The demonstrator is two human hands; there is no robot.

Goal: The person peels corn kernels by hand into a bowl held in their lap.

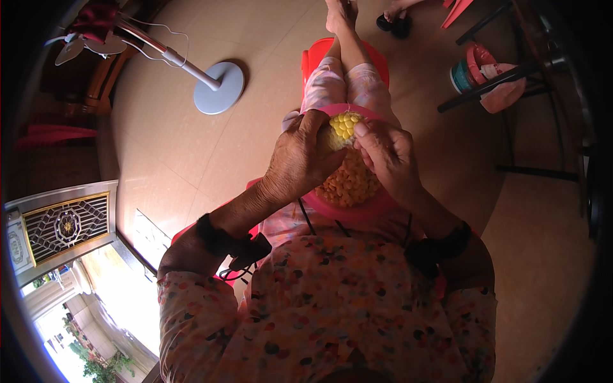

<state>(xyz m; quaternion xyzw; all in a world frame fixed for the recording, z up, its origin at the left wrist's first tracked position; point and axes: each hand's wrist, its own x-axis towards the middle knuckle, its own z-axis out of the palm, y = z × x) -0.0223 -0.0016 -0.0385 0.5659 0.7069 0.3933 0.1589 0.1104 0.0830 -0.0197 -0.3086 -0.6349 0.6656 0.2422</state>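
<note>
My left hand (301,153) is closed around a corn cob (344,125) that has a patch of yellow kernels at its upper end and a paler, stripped-looking part below. My right hand (385,151) touches the right edge of the kernels with its thumb; its other fingers are curled beneath. Under both hands a pink plastic basin (352,214) rests on my lap, holding a heap of loose corn kernels (348,184). Whether the right fingers hold a loose kernel is hidden.
My legs rest on a red plastic stool (316,51) ahead. A standing fan's round base (219,87) is on the tiled floor at the left. A dark-legged chair or table frame (479,88) and a pink-and-teal bucket (461,76) stand at the right. Another person's foot (395,12) shows at the top.
</note>
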